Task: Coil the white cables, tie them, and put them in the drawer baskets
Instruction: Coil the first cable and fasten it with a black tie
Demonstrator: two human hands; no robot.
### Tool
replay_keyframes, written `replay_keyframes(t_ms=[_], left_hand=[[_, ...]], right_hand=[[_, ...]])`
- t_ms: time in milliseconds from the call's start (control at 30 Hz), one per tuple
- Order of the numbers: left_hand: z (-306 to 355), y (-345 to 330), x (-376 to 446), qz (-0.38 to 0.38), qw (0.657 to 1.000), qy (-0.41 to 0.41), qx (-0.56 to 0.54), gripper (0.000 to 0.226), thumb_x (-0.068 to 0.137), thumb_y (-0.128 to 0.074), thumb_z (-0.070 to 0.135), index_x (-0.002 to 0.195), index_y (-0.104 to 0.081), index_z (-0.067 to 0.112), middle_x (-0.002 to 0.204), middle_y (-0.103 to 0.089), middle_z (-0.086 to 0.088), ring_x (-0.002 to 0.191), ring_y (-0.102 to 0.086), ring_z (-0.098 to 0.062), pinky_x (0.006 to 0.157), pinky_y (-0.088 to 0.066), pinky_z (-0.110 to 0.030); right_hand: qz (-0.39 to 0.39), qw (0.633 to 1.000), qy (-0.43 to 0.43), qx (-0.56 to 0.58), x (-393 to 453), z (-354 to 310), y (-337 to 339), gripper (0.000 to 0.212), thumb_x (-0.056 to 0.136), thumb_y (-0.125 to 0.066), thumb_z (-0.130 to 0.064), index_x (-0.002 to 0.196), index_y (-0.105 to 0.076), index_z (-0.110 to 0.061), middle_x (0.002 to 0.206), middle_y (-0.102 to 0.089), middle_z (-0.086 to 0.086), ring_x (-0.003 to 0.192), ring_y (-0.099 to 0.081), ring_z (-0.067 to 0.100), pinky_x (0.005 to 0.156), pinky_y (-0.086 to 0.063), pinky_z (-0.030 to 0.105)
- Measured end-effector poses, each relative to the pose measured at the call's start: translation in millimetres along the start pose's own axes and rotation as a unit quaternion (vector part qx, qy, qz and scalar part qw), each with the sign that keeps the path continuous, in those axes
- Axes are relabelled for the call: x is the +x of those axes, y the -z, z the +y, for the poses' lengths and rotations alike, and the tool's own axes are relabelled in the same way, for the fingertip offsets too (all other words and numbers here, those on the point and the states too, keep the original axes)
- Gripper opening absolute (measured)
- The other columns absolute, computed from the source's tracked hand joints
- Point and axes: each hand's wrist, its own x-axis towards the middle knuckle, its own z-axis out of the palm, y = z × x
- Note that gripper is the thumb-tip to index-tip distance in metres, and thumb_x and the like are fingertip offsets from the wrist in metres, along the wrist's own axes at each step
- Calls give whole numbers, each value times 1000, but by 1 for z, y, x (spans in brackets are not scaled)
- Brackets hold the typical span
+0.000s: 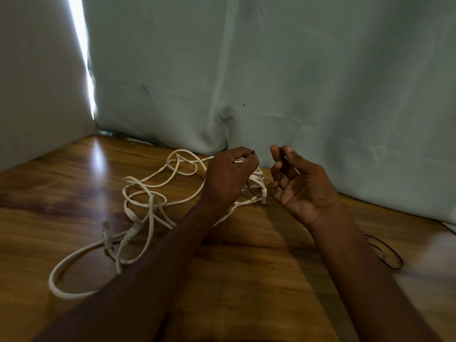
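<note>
You have loose white cables [148, 206] sprawled in tangled loops on the wood from 9 o'clock toward centre, plugs showing, and a small coiled bundle [257, 181] just past centre.

Two bare forearms; left hand [228, 176], right hand [299, 185] ungloved, ringless.

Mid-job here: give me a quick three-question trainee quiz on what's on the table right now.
1. True or false: all the white cables are already coiled.
2. What does the left hand pinch? A) a thin dark tie B) a plug C) nothing
3. Fill in: more dark ties lie on the table to the ____ of the right hand.

Key: 1 false, loose loops sprawl left of the hands. 2 A. 3 right.
</note>
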Motion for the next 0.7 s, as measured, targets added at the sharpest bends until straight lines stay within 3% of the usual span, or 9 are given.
replay_keyframes(t_ms=[167, 267, 400, 467, 600, 700], left_hand=[[-5, 2, 5, 12, 999, 25, -16, 17, 96, -66, 15, 83, -76, 10, 67, -66, 10, 62, -58, -1, 65, -44, -24], [-8, 2, 4, 8, 1000, 26, -8, 17, 96, -66, 17, 84, -76, 12, 71, -70, 7, 68, -63, -4, 68, -48, -27], [-5, -3, -1, -7, 1000, 14, -12, 18, 97, -65, 15, 83, -76, 10, 78, -74, -2, 75, -70, -15, 69, -53, -31], [-5, -4, -1, -6, 1000, 12, -6, 18, 98, -64, 15, 84, -75, 9, 79, -74, -2, 77, -71, -17, 70, -53, -32], [-7, -4, 0, -2, 1000, 10, 0, 18, 98, -65, 16, 84, -76, 10, 79, -73, -1, 73, -67, -8, 68, -50, -27], [-10, -4, 3, 10, 1000, 11, 2, 19, 97, -65, 16, 82, -75, 10, 75, -72, 1, 69, -64, -3, 66, -48, -22]], right_hand=[[-27, 999, 17, -26, 3, 6, -5, 32, 81, -70, -10, 112, -71, -17, 103, -79, -4, 66, -58, 5, 54, -50, 20], [1, 995, 43, -92, 5, 8, -4, 28, 93, -62, 1, 114, -74, -13, 103, -80, -2, 68, -55, 7, 56, -51, 20], [50, 982, 109, -148, 6, 9, -2, 28, 98, -58, 2, 112, -78, -11, 88, -78, -6, 61, -58, 4, 55, -47, 22], [48, 980, 116, -153, 8, 9, 0, 30, 99, -57, -1, 116, -78, -14, 88, -75, -7, 67, -57, 6, 57, -47, 23], [34, 995, 73, -55, 12, 11, 2, 28, 102, -57, -7, 123, -70, -20, 94, -76, 0, 66, -61, 7, 56, -48, 23], [64, 997, 36, 2, 11, 12, 1, 7, 102, -60, -10, 105, -66, -12, 88, -76, 4, 62, -61, 8, 54, -49, 22]])
